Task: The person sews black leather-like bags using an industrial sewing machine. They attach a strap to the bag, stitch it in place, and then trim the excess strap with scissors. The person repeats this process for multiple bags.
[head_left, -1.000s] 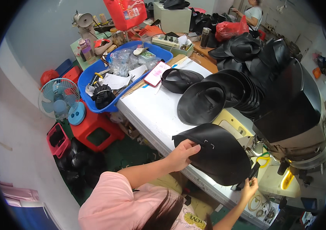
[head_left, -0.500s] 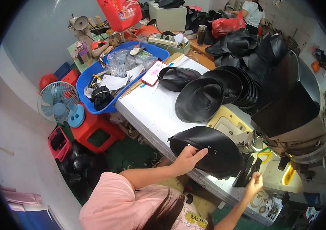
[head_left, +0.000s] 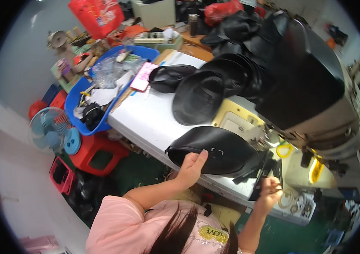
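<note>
My left hand [head_left: 193,168] grips the near edge of a black, leather-look oval piece [head_left: 226,146], thumb on top beside small light corner marks. The piece is tilted above the front edge of the white table [head_left: 146,122]. My right hand [head_left: 270,192] is closed, slightly blurred, with a thin dark piece [head_left: 276,189] showing at its fingers; its kind cannot be made out. Black flat strips [head_left: 269,167] lie just beyond that hand. Farther back rest another black oval piece [head_left: 199,97], a stack of similar pieces [head_left: 235,72] and a small black ring-shaped piece [head_left: 169,78].
A sewing machine [head_left: 273,137] with a yellow bed plate [head_left: 252,115] and a large dark panel [head_left: 307,80] stands on the right. Yellow-handled scissors [head_left: 284,150] lie near it. At left are a phone [head_left: 143,77], a blue basin [head_left: 75,99], a fan [head_left: 51,129] and a red stool [head_left: 97,154].
The view has shifted, so the surroundings sit farther left and higher. The oval piece stays in my left hand, now flatter to view. My right hand has moved nearer the table's front edge.
</note>
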{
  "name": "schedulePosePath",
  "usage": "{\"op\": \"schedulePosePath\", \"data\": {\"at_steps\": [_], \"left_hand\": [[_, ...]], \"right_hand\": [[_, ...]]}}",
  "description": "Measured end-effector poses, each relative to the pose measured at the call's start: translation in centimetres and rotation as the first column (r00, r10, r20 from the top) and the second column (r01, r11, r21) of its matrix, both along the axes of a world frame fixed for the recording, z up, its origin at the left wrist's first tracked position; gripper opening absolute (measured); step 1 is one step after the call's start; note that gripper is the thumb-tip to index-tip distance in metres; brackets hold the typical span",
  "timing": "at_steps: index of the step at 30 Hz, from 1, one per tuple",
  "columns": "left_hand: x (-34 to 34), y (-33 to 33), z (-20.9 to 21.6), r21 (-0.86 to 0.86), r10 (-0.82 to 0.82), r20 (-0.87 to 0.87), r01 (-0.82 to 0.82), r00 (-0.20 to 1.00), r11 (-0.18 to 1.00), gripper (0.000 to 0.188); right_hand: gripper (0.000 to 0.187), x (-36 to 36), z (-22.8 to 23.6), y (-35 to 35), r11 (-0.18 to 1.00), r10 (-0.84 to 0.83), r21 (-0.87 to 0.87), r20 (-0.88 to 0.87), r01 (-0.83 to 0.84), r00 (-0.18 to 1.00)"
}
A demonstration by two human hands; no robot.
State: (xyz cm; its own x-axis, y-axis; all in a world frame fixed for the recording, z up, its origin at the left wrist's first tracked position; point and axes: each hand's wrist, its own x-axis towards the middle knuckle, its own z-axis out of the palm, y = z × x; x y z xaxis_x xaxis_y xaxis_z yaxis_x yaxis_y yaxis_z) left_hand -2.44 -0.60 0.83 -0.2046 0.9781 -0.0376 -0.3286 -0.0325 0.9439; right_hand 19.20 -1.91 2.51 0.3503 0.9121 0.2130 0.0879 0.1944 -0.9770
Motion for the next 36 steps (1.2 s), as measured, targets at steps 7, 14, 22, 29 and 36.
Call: {"op": "schedulePosePath", "data": {"at_steps": [7,14,22,29,36], "left_hand": [[1.8,-0.2,-0.2,0.049,-0.164,0.128,0.159,0.978,0.986,0.033],[2.5,-0.5,1.0,0.046,-0.169,0.178,0.163,0.969,0.986,0.011],[2.7,-0.5,1.5,0.046,-0.177,0.182,0.172,0.967,0.984,0.011],[2.7,-0.4,1.2,0.031,-0.176,0.117,0.173,0.978,0.984,0.008],[1.5,1.1,1.8,0.039,-0.301,-0.154,0.31,0.941,0.95,0.011]], "right_hand": [[0.005,-5.8,0.3,-1.5,0.869,0.438,-0.198,-0.117,-0.453,0.891],[0.006,-6.7,0.4,-1.6,0.887,0.425,-0.108,-0.19,-0.449,0.885],[0.008,-6.4,0.3,-1.6,0.883,0.428,-0.11,-0.208,-0.456,0.88],[0.008,-6.2,0.4,-1.7,0.866,0.433,-0.144,-0.264,-0.479,0.862],[0.009,0.2,3.9,2.2,0.987,-0.023,0.145,0.535,-0.065,0.844]]}}
